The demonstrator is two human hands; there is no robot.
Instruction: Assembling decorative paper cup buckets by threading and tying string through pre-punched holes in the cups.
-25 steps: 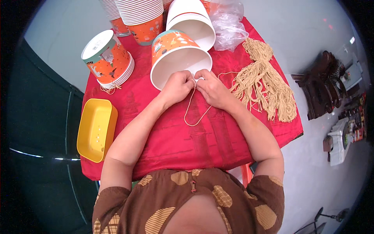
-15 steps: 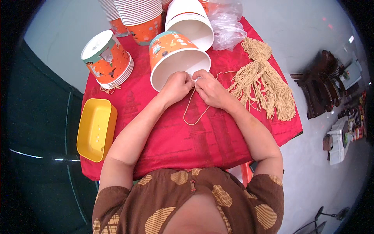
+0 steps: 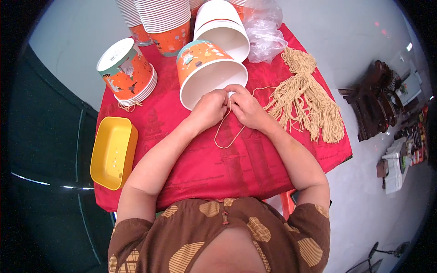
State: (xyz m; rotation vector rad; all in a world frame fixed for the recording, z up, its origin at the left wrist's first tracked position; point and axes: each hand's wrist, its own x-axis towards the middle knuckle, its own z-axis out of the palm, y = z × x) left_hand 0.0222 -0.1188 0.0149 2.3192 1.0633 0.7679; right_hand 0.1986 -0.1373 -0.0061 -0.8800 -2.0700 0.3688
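Both hands meet at the near rim of an orange paper bucket (image 3: 207, 61), which lies tipped with its white inside facing me. My left hand (image 3: 210, 109) is closed, its fingertips pinching a thin beige string (image 3: 223, 148). Beside it, my right hand (image 3: 247, 108) pinches the same string against a small white piece at the rim, mostly covered by the fingers. A loop of the string droops onto the red cloth below my hands. On the right lies a thick bundle of beige strings (image 3: 302, 91), with one strand trailing toward the bucket.
A yellow tub (image 3: 129, 145) with small white bits inside stands at the left. Behind it is a stack of upside-down orange buckets (image 3: 127, 75). Tall bucket stacks (image 3: 168, 38), white-lined nested buckets (image 3: 223, 36) and clear plastic bags (image 3: 264, 38) fill the table's far side.
The fingers of both hands have shifted slightly at the rim, and the left hand has turned a little. The string loop still hangs below; the view has moved slightly.
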